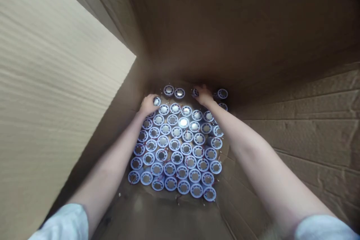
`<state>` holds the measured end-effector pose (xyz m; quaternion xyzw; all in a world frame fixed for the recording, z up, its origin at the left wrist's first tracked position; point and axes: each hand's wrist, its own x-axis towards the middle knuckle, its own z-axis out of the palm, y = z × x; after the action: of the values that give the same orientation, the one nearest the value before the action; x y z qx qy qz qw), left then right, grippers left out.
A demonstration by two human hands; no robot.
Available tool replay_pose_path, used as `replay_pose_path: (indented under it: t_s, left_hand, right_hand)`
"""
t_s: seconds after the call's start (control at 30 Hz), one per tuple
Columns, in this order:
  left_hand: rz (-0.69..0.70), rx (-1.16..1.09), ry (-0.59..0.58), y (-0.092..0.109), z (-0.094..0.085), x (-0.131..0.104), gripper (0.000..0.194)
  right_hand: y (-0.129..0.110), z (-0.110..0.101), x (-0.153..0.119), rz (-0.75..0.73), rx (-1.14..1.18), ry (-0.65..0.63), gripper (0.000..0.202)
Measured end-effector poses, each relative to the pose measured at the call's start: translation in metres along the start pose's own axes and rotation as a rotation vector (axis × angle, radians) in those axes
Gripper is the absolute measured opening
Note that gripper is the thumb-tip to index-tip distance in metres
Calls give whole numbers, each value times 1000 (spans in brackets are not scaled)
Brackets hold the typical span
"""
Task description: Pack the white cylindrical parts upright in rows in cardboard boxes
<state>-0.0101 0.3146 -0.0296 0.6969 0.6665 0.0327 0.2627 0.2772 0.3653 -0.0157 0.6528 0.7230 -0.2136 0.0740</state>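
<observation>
Deep inside a cardboard box, many pale cylinders [176,132] stand upright in close rows, each with a slotted rim, a shiny round centre and thin reddish wires. My left hand [147,105] curls around a pale cylinder [156,101] at the back left of the rows. At the back right, the fingers of my right hand [204,95] close on another pale cylinder [195,92], partly covered by them. Two cylinders [174,92] stand between my hands, a little behind the rows. Past my right hand is one more cylinder [222,93].
Tall cardboard walls surround the cylinders, with the far wall [225,26] behind my hands and a creased wall [309,131] on the right. A large cardboard flap [62,63] juts in from the left, near my left arm. Brown box floor [163,217] shows in front.
</observation>
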Motion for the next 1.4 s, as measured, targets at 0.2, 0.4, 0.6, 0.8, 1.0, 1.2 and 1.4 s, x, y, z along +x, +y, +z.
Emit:
replay_pose_path:
  t_s: [0.2,0.4,0.6,0.8,1.0,1.2,1.4]
  left_hand:
    - [-7,-57,-76,-13,1,5,59]
    - [-155,-19,-155,-5,1,-5,76]
    - [-325,80,-254,15,-16,-2,74]
    - [-318,135,-252,29,-14,-1,73]
    - [-287,87,85,54,-17,4,58]
    - [-135,-11,-22,76,-1,52,64]
    - [-57,43,-41,78,8,59,60]
  right_hand:
    - [20,-3,-38,-106,-150,25,50]
    - [13,6,-48,-68,-218,-54,49]
    - [-6,-9,-37,-12,-164,-72,42]
    - [-64,1,-6,-157,41,-9,73]
    - [-75,19,-1,-72,114,27,54]
    - [-39,6,-24,-32,-3,-32,52]
    - [-23,8,-27,-77,47,-68,46]
